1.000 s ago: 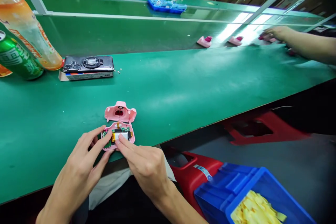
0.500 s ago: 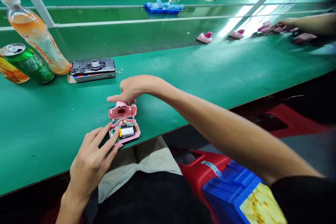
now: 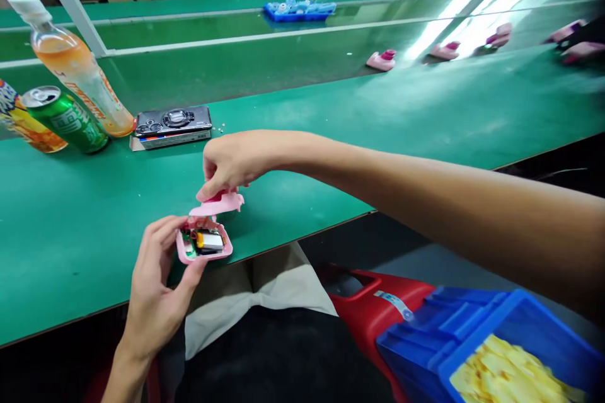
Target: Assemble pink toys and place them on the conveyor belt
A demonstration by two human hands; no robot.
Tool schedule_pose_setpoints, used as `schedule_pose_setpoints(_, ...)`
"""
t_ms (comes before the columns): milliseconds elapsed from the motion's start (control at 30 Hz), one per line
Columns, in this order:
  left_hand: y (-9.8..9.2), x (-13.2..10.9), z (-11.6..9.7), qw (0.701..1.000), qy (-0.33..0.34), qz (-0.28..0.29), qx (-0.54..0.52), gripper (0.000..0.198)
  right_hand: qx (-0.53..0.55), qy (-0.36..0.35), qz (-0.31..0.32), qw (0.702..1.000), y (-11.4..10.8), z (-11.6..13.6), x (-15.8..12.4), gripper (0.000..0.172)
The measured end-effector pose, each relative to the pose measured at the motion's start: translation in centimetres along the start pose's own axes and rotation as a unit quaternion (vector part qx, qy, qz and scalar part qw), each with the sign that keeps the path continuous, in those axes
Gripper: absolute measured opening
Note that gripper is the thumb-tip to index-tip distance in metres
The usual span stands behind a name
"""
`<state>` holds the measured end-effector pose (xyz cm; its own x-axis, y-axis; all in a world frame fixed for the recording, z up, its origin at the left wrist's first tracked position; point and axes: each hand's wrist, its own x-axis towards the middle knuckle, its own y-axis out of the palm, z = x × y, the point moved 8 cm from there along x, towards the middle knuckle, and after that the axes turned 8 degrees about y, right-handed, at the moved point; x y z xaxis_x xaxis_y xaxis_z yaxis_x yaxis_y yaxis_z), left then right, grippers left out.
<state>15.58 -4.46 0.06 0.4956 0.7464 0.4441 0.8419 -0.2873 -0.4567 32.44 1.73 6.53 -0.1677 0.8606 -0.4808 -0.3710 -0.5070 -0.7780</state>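
My left hand grips a pink plastic lower shell from its left side, just above the green bench top. The open shell holds a green circuit board and a silver-and-yellow battery pack. My right hand pinches a pink upper shell and tilts it over the lower one. Thin wires between the halves are mostly hidden.
Behind my hands stand an orange-drink bottle, a green can and a phone on a box. A conveyor carries pink shells. A blue bin of yellow pieces sits on a red stool at lower right.
My right hand has come down from above the upper shell and now holds it tilted over the lower shell. My left hand has shifted from the shell's edge to gripping it.
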Motion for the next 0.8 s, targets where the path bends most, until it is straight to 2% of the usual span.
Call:
schedule_pose_setpoints(133, 0.2, 0.8, 0.8, 0.982, -0.066, -0.100, -0.146, 0.046, 0.092, -0.186, -0.075, 0.975, -1.8, 2.0, -2.8, 0.009)
schedule_pose_setpoints(200, 0.7, 1.5, 0.9, 0.962, -0.085, -0.137, -0.218, 0.045, 0.114, -0.235, -0.099, 0.960, -2.2, 2.7, -4.0, 0.012)
schedule_pose_setpoints(300, 1.8, 2.8, 0.6, 0.944, -0.091, -0.144, -0.282, 0.042, 0.092, -0.260, -0.107, 0.955, -2.2, 3.4, -5.0, 0.016)
schedule_pose_setpoints(433, 2.5, 4.0, -0.3, 0.914, -0.086, -0.146, -0.369, 0.034, 0.072, -0.281, -0.083, 0.953, -2.4, 3.9, -5.5, 0.018)
schedule_pose_setpoints(567, 2.8, 4.7, -0.9, 0.889, -0.070, -0.154, -0.425, 0.039, 0.117, -0.342, -0.078, 0.929, -3.0, 3.6, -6.1, 0.018)
schedule_pose_setpoints(667, 2.6, 4.5, -0.6, 0.880, -0.082, -0.171, -0.435, 0.046, 0.156, -0.371, -0.090, 0.911, -3.2, 3.1, -6.3, 0.020)
schedule_pose_setpoints(800, 2.3, 4.8, -1.3, 0.888, -0.058, -0.158, -0.428, 0.040, 0.156, -0.383, -0.070, 0.908, -2.5, 2.8, -6.1, 0.025)
